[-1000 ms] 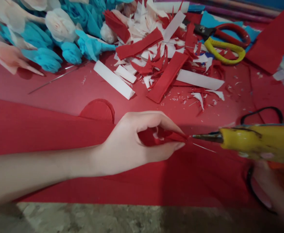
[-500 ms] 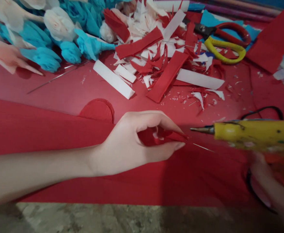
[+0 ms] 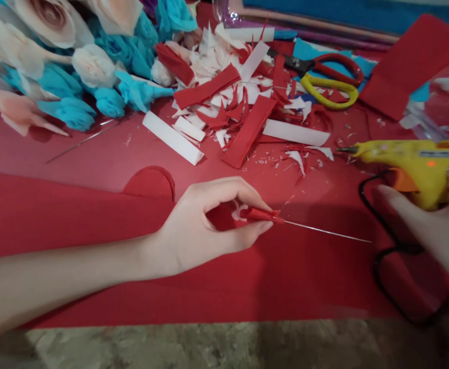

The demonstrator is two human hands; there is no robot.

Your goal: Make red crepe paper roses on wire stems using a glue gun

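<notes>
My left hand point(image 3: 205, 225) pinches a small rolled piece of red crepe paper point(image 3: 260, 214) between thumb and fingertips. A thin wire point(image 3: 327, 232) sticks out of it to the right. My right hand point(image 3: 431, 220) grips a yellow hot glue gun point(image 3: 404, 154) by its handle, with the nozzle pointing left, clear of the red paper. A black cord point(image 3: 381, 266) loops below the glue gun. Just behind my left wrist lies a red paper circle point(image 3: 151, 180), partly under the large red sheet point(image 3: 47, 220).
Blue and pale paper roses point(image 3: 95, 66) are heaped at the back left, near a loose metal wire point(image 3: 82, 139). Red and white paper scraps point(image 3: 224, 92) are piled behind my hands. Scissors point(image 3: 329, 84) with red and yellow handles lie on the pile beside folded red paper point(image 3: 408, 66).
The glue gun has moved away from the red piece, backward and to the right, and now shows more fully. My left hand keeps its pinch. The view has shifted slightly.
</notes>
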